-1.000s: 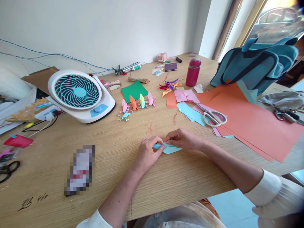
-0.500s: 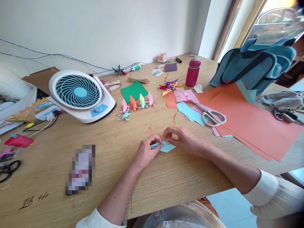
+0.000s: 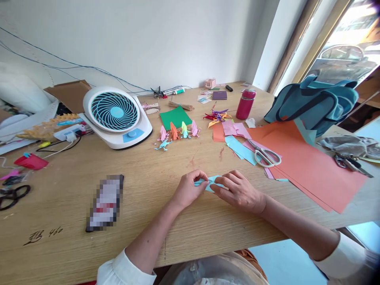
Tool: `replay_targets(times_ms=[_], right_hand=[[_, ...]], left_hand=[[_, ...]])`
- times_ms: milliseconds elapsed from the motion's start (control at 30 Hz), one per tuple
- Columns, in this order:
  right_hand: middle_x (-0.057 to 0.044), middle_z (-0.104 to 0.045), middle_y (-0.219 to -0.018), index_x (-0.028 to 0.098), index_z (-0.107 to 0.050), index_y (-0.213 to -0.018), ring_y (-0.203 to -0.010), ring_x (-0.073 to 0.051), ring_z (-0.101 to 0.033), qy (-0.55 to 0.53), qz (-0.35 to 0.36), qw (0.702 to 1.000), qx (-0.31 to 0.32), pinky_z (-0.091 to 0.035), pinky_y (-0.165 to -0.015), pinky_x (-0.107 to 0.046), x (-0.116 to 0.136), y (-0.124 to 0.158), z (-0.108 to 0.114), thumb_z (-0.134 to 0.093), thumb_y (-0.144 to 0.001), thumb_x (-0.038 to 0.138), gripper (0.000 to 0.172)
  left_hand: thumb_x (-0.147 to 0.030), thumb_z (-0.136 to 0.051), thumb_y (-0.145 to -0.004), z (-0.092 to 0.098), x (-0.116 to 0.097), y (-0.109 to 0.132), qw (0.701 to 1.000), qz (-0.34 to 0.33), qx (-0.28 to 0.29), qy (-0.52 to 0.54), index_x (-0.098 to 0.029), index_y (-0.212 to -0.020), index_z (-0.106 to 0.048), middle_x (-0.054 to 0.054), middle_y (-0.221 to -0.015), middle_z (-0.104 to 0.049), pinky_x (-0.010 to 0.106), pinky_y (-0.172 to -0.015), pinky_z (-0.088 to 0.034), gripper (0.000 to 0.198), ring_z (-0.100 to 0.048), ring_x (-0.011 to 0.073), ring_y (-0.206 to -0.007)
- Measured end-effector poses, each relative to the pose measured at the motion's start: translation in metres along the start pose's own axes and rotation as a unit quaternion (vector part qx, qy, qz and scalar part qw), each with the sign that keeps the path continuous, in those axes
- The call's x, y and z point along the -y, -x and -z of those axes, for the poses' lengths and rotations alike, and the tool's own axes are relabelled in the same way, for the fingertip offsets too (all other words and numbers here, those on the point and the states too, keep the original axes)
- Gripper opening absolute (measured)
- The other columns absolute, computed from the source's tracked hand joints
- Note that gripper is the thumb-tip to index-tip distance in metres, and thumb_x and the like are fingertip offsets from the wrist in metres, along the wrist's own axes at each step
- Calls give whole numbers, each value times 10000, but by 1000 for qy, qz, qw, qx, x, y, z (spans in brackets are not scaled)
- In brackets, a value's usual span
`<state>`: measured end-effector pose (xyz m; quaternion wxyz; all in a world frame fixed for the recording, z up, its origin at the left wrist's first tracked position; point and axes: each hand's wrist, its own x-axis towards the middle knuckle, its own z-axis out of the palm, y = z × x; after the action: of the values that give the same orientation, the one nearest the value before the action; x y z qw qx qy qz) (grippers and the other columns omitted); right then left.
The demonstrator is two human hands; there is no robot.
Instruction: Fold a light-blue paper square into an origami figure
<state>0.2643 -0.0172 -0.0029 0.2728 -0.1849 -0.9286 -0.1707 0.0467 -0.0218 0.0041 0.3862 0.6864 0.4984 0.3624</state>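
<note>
A small folded piece of light blue paper (image 3: 211,183) is held low over the wooden table, between both hands. My left hand (image 3: 191,188) pinches its left end between thumb and fingers. From the right, my right hand (image 3: 239,189) grips the other side, its fingers bent over the paper and covering part of it. Beyond the hands stand several small folded paper figures in pink, orange (image 3: 174,131) and green, with a light blue one (image 3: 163,145) lying in front of them.
White-handled scissors (image 3: 265,155) lie on light blue, pink and large orange sheets (image 3: 308,166) at the right. A fan (image 3: 115,113) stands back left, a red bottle (image 3: 246,105) and a blue bag (image 3: 311,103) back right. A pixelated object (image 3: 105,204) lies front left.
My right hand has shifted right and lower on the blue paper, its fingers now over the right side. My left hand keeps its pinch. The whole view has turned slightly.
</note>
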Motion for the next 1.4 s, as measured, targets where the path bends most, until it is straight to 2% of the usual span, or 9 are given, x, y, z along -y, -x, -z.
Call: replay_targets(times_ms=[167, 333, 433, 667, 867, 1000, 1133, 1233, 1400], right_hand=[[-131, -660, -1165, 148, -625, -1062, -844, -191, -559, -23, -48, 997, 59, -374, -747, -352, 12, 7, -1, -509, -972, 145, 147], [-97, -697, -1013, 139, -623, -1082, -829, -181, -564, -72, -45, 992, 90, -364, -763, -341, 14, 10, -3, -442, -1012, 140, 194], [-82, -694, -925, 136, -627, -1082, -792, -181, -552, -84, -49, 990, 102, -358, -758, -345, 13, 10, -2, -428, -1020, 157, 209], [-112, -706, -1067, 155, -639, -1061, -844, -190, -581, -88, -33, 990, 106, -370, -791, -372, 11, 11, -2, -420, -1012, 137, 226], [-106, -706, -962, 155, -659, -984, -820, -193, -597, -90, -42, 990, 103, -384, -788, -376, 13, 10, 0, -415, -998, 106, 250], [-102, -709, -988, 154, -659, -981, -785, -180, -598, -93, -54, 990, 91, -392, -781, -367, 14, 8, 1, -417, -995, 103, 247], [-82, -709, -979, 161, -652, -1013, -777, -172, -600, -98, -75, 988, 95, -387, -779, -363, 15, 7, 1, -461, -991, 128, 194], [-64, -700, -927, 173, -651, -1002, -766, -166, -596, -109, -86, 986, 90, -382, -761, -355, 15, 4, 0, -497, -990, 170, 154], [-68, -679, -874, 163, -656, -941, -732, -163, -577, -106, -64, 989, 79, -386, -719, -342, 15, 2, -1, -483, -987, 125, 183]], left_hand=[[-58, -646, -787, -8, 4, 6, 989, -75, 25, -122, -187, -793, -656, -11, -791, -682, 229, -698, -459, 129, -616, 132, -734], [-70, -656, -823, -10, 7, 14, 967, -127, 19, -220, -174, -820, -657, 41, -918, -677, 311, -818, -503, 104, -633, 191, -896], [-74, -619, -864, -10, 7, 21, 944, -187, 19, -269, -168, -910, -672, 67, -1013, -679, 357, -871, -518, 116, -624, 213, -978], [-119, -461, -985, -5, 16, 36, 867, -329, 43, -372, -131, -1125, -631, 104, -1130, -702, 354, -918, -558, 221, -658, 205, -1043], [-136, -480, -985, -3, 17, 32, 841, -338, 42, -420, -143, -1037, -647, 90, -1048, -710, 331, -834, -569, 175, -671, 194, -954], [-139, -490, -980, -3, 13, 27, 825, -350, 35, -443, -158, -977, -650, 72, -985, -710, 325, -778, -559, 161, -665, 190, -893], [-134, -498, -975, -4, 13, 28, 826, -346, 29, -444, -159, -943, -654, 68, -975, -708, 316, -760, -552, 162, -662, 192, -895], [-144, -489, -981, -5, 14, 29, 846, -327, 27, -419, -165, -927, -660, 70, -984, -707, 313, -781, -553, 181, -659, 187, -916], [-189, -488, -992, -4, 14, 28, 882, -294, 32, -368, -180, -900, -681, 63, -1002, -713, 303, -801, -555, 214, -656, 169, -904]])
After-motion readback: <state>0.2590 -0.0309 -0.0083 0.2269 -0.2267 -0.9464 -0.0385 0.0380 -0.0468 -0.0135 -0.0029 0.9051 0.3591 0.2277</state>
